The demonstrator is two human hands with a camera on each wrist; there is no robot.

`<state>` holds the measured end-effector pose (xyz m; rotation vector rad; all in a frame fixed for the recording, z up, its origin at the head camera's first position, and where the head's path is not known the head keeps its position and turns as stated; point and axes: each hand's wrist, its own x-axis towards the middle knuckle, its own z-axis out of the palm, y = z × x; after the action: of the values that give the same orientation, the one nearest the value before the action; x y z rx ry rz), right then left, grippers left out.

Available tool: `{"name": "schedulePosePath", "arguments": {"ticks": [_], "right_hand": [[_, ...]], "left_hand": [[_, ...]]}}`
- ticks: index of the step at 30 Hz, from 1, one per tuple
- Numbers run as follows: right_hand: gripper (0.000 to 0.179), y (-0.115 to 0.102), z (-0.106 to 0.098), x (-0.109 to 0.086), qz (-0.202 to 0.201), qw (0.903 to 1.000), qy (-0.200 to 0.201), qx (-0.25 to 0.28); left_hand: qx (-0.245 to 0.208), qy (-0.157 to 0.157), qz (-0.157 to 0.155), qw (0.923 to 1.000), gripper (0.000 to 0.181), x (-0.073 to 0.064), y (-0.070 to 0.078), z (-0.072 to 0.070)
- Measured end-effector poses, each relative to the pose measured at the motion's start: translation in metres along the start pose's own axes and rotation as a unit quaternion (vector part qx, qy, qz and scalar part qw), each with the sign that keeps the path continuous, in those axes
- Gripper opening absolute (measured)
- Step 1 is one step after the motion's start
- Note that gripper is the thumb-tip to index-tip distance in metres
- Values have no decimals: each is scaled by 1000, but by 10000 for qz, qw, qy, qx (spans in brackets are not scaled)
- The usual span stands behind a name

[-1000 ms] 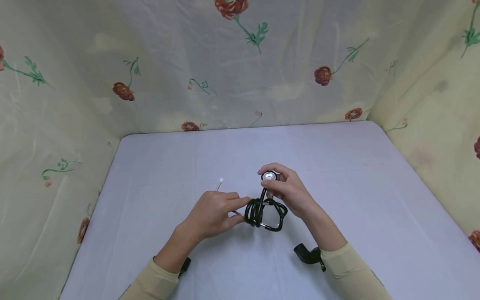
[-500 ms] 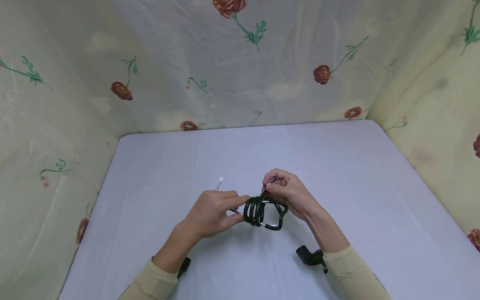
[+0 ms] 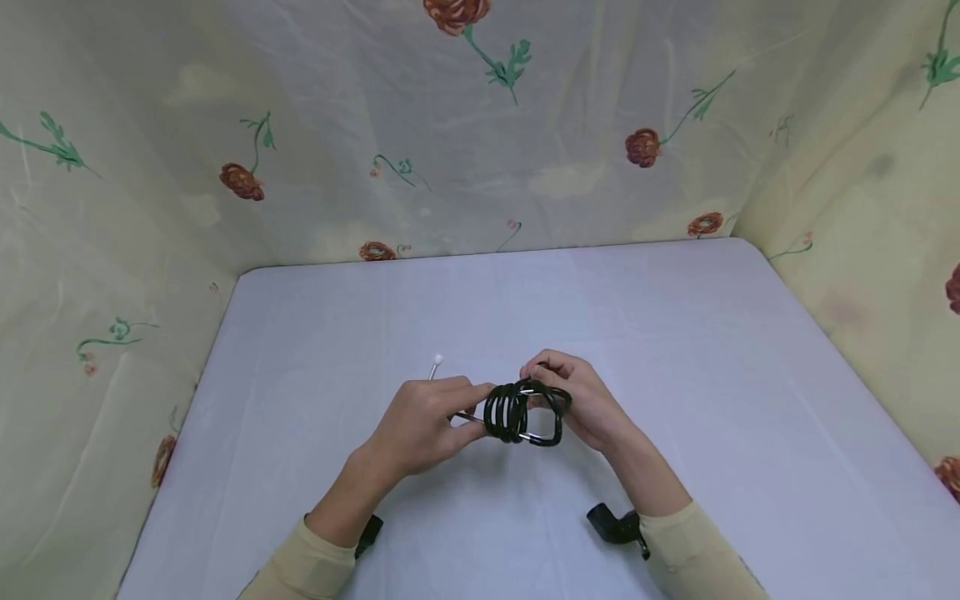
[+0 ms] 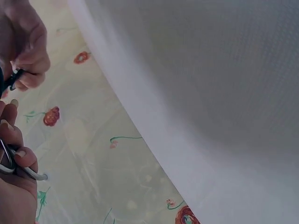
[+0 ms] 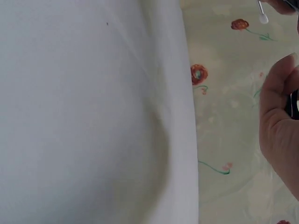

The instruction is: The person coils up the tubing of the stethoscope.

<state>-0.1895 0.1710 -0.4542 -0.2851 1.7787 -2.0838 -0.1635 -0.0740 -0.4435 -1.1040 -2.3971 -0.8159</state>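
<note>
A stethoscope (image 3: 507,413) is held up over the white table in the head view, its black tubing wound in several turns around its metal ear tubes. My left hand (image 3: 426,423) grips the ear tubes just left of the coil, and one white eartip (image 3: 438,360) pokes out behind it. On the other side, my right hand (image 3: 583,402) pinches the tubing's end at the top right of the coil. The chestpiece is hidden by the right fingers. In the left wrist view, both hands show at the left edge, with a metal ear tube (image 4: 35,173) between the left fingers.
The table (image 3: 660,308) is covered in white cloth. A flower-patterned curtain (image 3: 315,167) encloses its back and sides. Black wrist-worn devices sit under each forearm, the right one (image 3: 617,527) hanging close over the tabletop.
The right hand has turned the chestpiece out of sight and moved slightly down, drawing the tubing end toward the coil's top. The left hand keeps its grip, and the coil has tilted and shifted slightly.
</note>
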Motion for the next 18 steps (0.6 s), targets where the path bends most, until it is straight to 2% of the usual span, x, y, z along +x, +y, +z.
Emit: {"name": "schedulePosePath", "arguments": {"ticks": [13,18], "right_hand": [[10,7,10,-10,-497,9969,462,393],[22,6,15,-11,-548,9938,818,509]], "left_hand": [[-239,225,-293,9990,25,2,2,3],[-314,333,-525,9976,29,3,3,5]]}}
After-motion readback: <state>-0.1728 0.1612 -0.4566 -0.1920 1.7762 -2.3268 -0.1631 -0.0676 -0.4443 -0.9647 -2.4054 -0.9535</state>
